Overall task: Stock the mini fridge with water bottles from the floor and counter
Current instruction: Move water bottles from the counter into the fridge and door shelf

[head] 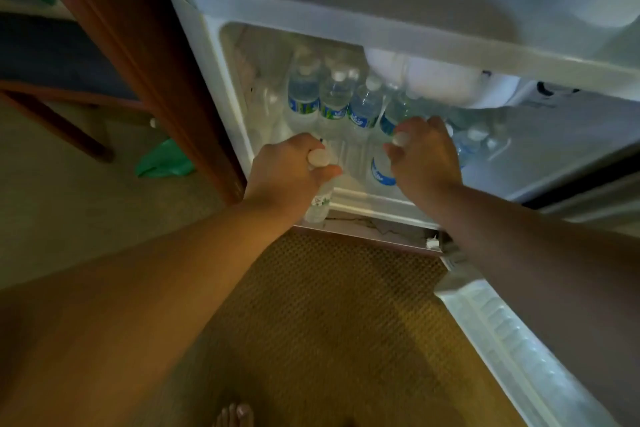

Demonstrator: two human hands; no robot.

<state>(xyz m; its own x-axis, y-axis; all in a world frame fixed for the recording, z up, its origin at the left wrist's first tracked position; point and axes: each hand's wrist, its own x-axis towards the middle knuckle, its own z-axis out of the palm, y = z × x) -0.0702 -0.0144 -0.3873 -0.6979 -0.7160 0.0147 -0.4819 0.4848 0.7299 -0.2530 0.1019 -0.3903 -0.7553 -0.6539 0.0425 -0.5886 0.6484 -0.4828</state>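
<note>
Open mini fridge (194, 7) with a back row of upright water bottles (332, 97); the left hand (287, 170) and right hand (424, 156) each clasp a capped bottle by its neck, apparently lowering both onto the front shelf space

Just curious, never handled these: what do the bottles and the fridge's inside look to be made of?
The bottles look like thin clear plastic: see-through walls, white screw caps, blue printed labels. The fridge's inside wall looks like smooth, glossy white moulded plastic, though blur leaves that uncertain.
</note>
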